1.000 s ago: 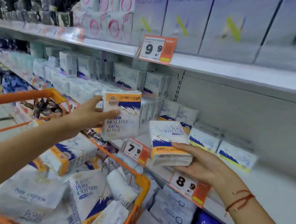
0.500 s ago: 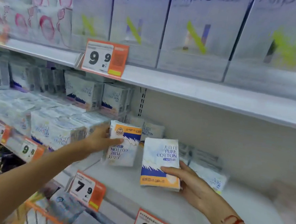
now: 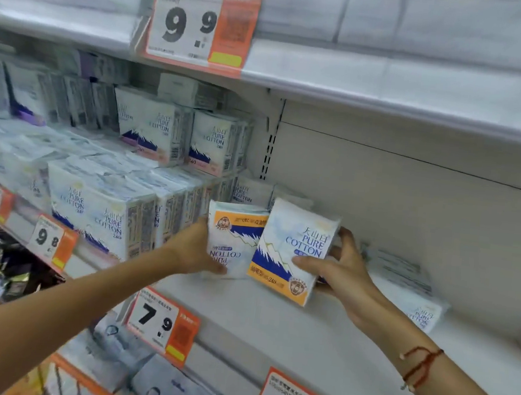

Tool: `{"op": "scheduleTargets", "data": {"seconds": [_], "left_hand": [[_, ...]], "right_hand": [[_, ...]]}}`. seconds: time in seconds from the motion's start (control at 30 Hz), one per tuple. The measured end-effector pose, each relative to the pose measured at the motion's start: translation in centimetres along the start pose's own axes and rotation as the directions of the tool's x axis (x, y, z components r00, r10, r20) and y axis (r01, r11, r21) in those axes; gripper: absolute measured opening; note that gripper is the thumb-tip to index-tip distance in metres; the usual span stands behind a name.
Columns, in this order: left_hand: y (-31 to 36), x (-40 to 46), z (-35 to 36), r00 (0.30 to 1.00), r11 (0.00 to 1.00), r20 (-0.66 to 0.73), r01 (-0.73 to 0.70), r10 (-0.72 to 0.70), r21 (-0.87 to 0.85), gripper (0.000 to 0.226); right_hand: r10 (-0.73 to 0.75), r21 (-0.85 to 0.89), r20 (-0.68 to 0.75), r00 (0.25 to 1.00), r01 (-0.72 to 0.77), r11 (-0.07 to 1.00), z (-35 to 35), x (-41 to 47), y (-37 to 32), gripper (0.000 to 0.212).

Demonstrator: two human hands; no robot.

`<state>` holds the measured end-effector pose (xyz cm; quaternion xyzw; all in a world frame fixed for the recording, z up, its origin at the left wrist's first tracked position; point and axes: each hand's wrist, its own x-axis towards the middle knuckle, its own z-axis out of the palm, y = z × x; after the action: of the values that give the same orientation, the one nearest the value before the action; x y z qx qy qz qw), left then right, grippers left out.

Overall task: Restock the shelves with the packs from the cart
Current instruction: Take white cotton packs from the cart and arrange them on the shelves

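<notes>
At the centre of the frame two soft white plastic packs of cotton pads with blue mountain print and orange bands stand side by side on the white metal shelf (image 3: 271, 324). The left hand (image 3: 194, 251) grips the upside-down pack (image 3: 231, 245), its thumb lying along the lower front and the other fingers hidden behind the pack. The right hand (image 3: 338, 270) grips the upright pack (image 3: 292, 252), which leans a little to the right; its thumb presses the front face and its curled fingers (image 3: 345, 238) wrap the right edge. The two packs touch, the upright one overlapping the other's right edge. Left of them stands a dense row of matching white packs (image 3: 103, 213), stacked two levels high. A flat-lying white pack (image 3: 404, 286) rests on the shelf just right of the right hand. Orange and white price tags (image 3: 162, 325) hang along the shelf edge in the lower middle. A red string bracelet (image 3: 418, 365) circles the right wrist.
</notes>
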<state>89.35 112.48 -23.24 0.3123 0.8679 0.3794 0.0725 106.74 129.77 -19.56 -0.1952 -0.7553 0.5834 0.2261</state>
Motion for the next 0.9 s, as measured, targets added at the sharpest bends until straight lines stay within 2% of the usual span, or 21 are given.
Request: {"op": "scheduleTargets", "data": {"seconds": [0.07, 0.17, 0.27, 0.37, 0.43, 0.5, 0.53, 0.57, 0.63, 0.7, 0.73, 0.8, 0.9], "left_hand": [[0.2, -0.1, -0.1, 1.0, 0.996, 0.001, -0.012, 0.012, 0.091, 0.073], [2.7, -0.3, -3.3, 0.99, 0.987, 0.023, -0.142, 0.141, 0.073, 0.061], [5.7, -0.5, -7.4, 0.952, 0.925, 0.192, -0.282, 0.237, 0.254, 0.081], [7.4, -0.5, -8.0, 0.92, 0.901, 0.344, -0.301, 0.188, 0.313, 0.101], [7.6, -0.5, -6.8, 0.925, 0.932, 0.313, -0.29, 0.216, 0.216, 0.097], [6.8, -0.5, -5.3, 0.933, 0.935, 0.229, -0.317, 0.277, 0.161, 0.085], [6.3, -0.6, -4.7, 0.931, 0.918, 0.194, -0.345, 0.308, 0.195, 0.078], [5.7, -1.0, -4.3, 0.927, 0.889, 0.167, -0.371, 0.337, 0.268, 0.074], [4.3, -1.8, -3.9, 0.903, 0.788, 0.126, -0.421, 0.411, 0.448, 0.079], [3.1, -2.4, -3.7, 0.873, 0.699, 0.096, -0.444, 0.478, 0.561, 0.09], [2.7, -2.7, -3.6, 0.861, 0.681, 0.075, -0.447, 0.502, 0.58, 0.092], [2.5, -3.1, -3.6, 0.843, 0.644, 0.042, -0.44, 0.536, 0.626, 0.091], [2.9, -2.8, -3.6, 0.792, 0.49, 0.014, -0.391, 0.611, 0.779, 0.088]], "right_hand": [[-0.001, 0.017, -0.024, 1.0, 0.001, 1.0, 0.2, -0.2, 0.1, 0.067], [-0.05, -0.111, -0.037, 0.998, 0.046, 0.993, -0.7, -0.8, -0.1, 0.065], [-0.051, -0.218, 0.002, 0.999, 0.051, 0.975, -1.7, -1.1, 0.2, 0.067], [-0.013, -0.273, 0.049, 0.999, 0.026, 0.962, -1.8, -1.4, 1.1, 0.07], [-0.035, -0.299, 0.074, 0.997, 0.056, 0.953, -1.4, -1.8, 1.7, 0.075], [-0.097, -0.307, 0.078, 0.992, 0.116, 0.945, -1.1, -2.2, 1.8, 0.091], [-0.147, -0.331, 0.072, 0.987, 0.162, 0.93, -1.0, -2.3, 1.8, 0.103], [-0.207, -0.405, 0.061, 0.976, 0.214, 0.889, -1.1, -2.3, 1.8, 0.114], [-0.359, -0.649, 0.074, 0.93, 0.318, 0.691, -1.1, -2.4, 1.6, 0.119], [-0.464, -0.804, 0.173, 0.869, 0.397, 0.443, -1.0, -2.5, 1.5, 0.109], [-0.47, -0.834, 0.222, 0.854, 0.416, 0.363, -0.9, -2.6, 1.5, 0.102], [-0.448, -0.855, 0.253, 0.857, 0.415, 0.31, -0.7, -2.6, 1.7, 0.094], [-0.484, -0.868, 0.241, 0.841, 0.41, 0.28, -0.2, -2.0, 1.3, 0.091]]}}
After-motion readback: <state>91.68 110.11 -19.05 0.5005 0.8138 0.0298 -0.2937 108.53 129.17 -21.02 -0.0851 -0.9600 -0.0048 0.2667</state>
